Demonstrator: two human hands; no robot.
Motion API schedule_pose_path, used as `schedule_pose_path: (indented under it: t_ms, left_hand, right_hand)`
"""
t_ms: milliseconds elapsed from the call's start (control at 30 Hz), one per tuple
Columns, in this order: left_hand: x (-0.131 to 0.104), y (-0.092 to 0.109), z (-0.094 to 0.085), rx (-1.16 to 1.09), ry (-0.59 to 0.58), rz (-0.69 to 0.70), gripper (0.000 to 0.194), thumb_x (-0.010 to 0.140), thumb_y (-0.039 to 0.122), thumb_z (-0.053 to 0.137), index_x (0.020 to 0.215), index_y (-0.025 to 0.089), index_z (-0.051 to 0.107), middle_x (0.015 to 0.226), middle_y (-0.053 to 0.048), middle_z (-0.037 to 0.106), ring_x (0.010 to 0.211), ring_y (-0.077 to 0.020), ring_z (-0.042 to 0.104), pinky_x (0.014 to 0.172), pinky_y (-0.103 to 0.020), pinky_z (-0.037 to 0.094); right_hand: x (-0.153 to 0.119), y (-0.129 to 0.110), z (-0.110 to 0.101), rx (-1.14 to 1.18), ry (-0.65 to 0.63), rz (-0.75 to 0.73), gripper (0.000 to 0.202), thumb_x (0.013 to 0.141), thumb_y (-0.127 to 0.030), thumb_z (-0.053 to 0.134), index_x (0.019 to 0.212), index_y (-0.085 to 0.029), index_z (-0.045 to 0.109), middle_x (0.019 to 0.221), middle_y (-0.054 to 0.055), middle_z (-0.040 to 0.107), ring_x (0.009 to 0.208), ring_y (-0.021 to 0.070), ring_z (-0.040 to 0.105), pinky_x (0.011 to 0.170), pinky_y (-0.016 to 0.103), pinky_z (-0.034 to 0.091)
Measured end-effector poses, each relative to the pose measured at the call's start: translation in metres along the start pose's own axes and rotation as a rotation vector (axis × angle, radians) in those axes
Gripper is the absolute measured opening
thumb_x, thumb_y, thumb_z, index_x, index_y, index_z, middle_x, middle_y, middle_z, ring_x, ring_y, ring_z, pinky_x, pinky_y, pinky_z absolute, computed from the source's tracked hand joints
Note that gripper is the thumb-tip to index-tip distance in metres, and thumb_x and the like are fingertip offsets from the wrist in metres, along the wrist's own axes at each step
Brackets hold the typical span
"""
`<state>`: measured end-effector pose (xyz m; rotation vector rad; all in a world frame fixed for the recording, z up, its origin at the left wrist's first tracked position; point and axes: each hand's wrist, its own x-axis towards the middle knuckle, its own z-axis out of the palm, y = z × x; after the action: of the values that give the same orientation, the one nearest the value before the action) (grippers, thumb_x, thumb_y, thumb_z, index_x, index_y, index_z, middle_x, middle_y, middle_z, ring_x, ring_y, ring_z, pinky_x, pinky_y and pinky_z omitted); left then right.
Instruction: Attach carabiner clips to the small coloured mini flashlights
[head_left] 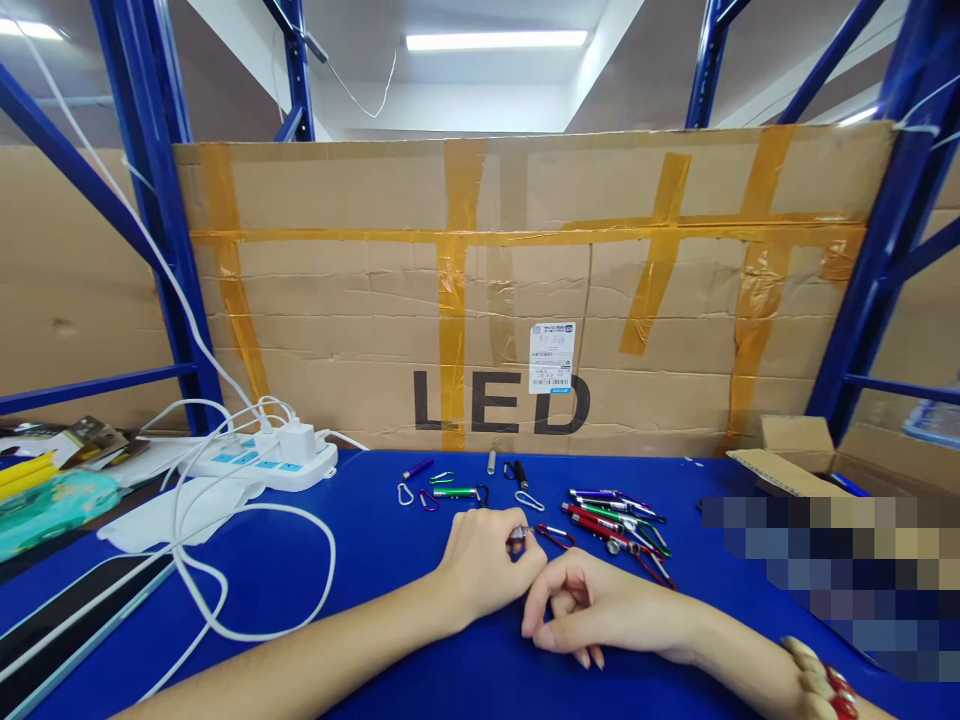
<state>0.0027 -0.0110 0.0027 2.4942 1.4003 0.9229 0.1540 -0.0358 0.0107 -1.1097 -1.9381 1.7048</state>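
Note:
My left hand [491,562] is closed around a small dark-red, metal-ended piece [517,538], seen between thumb and forefinger. A red carabiner [556,537] lies just beyond, close to the fingertips. My right hand [592,605] rests beside it with curled fingers, touching or nearly touching the left; whatever its fingers hold, if anything, is hidden. Behind the hands lie a green tube [455,493], a purple tube [418,468], a silver tube [491,462], a black tube [520,474] and several loose carabiners. To the right is a pile of coloured tubes with carabiners [611,520].
A white power strip [300,470] with looping white cables [330,560] occupies the left of the blue table [390,660]. An open cardboard box [795,470] stands at the right, partly pixelated. Behind rises a taped cardboard sheet [337,330] between blue metal posts.

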Motion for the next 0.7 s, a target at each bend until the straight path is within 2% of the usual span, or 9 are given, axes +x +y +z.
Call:
schedule_pose_path:
  t_ms: [133,300,500,700]
  left_hand:
    - [-0.001,0.000,0.000,0.009,0.016,0.021,0.017,0.070,0.021,0.041,0.057,0.018,0.052,0.051,0.003,0.055,0.046,-0.0098,0.045,0.047,-0.020,0.025]
    - [-0.003,0.000,0.001,0.062,-0.022,0.060,0.020,0.071,0.025,0.044,0.059,0.018,0.057,0.057,0.002,0.062,0.050,-0.0121,0.053,0.048,-0.021,0.027]
    - [-0.004,-0.002,0.001,0.142,-0.078,0.042,0.025,0.074,0.030,0.044,0.059,0.018,0.060,0.062,-0.001,0.066,0.055,-0.0161,0.059,0.047,-0.023,0.028]
    - [-0.005,-0.003,0.002,0.110,-0.079,0.060,0.027,0.076,0.032,0.043,0.064,0.018,0.063,0.063,-0.001,0.066,0.055,-0.0165,0.059,0.049,-0.023,0.032]
  right_hand:
    - [-0.001,0.000,0.001,-0.017,0.022,0.021,0.027,0.064,-0.034,0.069,0.079,-0.012,0.067,0.043,-0.008,0.048,0.037,0.0012,0.043,0.040,0.012,0.035]
    - [0.000,0.009,0.001,-0.079,0.047,0.027,0.034,0.064,-0.040,0.069,0.084,-0.013,0.063,0.050,-0.008,0.045,0.040,0.0011,0.040,0.041,0.013,0.036]
    - [0.003,0.017,0.001,-0.114,0.083,0.001,0.043,0.063,-0.052,0.066,0.084,-0.014,0.059,0.052,-0.008,0.038,0.044,0.0026,0.040,0.040,0.014,0.032]
    - [0.005,0.017,0.000,-0.178,0.049,0.024,0.049,0.063,-0.057,0.064,0.085,-0.015,0.059,0.050,-0.008,0.038,0.041,0.0026,0.036,0.041,0.015,0.033]
